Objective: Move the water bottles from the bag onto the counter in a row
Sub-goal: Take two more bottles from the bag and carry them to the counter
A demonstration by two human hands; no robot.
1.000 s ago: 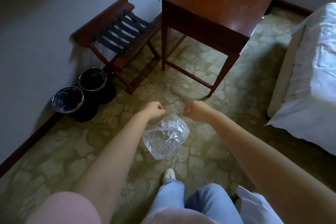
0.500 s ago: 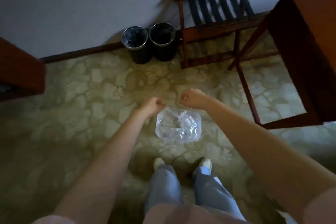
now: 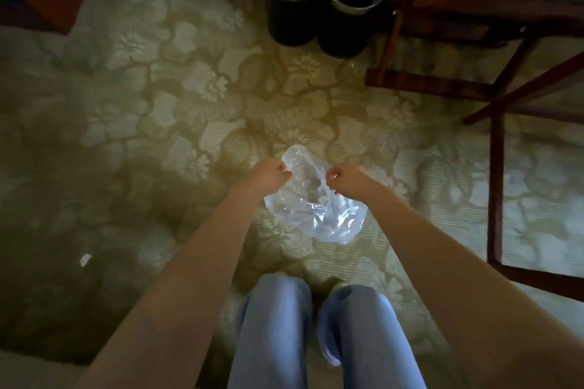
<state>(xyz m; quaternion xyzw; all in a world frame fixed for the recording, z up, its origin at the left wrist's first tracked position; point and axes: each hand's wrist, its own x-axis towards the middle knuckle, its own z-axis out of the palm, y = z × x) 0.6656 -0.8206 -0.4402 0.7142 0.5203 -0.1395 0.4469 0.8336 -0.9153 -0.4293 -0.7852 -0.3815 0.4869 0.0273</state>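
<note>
Grip: left hand [image 3: 271,174] and right hand [image 3: 347,179] are each pinched closed on the top edge of the clear plastic bag [image 3: 316,208], one at either side of its mouth.
Bag: hangs between the hands above the carpet [image 3: 177,110], in front of the knees.
Why held so: two grips probably share the load and keep the mouth up.
Bottles: too blurred to make out inside.
Counter: not in view; only two bins [image 3: 322,0] and wooden furniture legs [image 3: 496,186] nearby.
</note>
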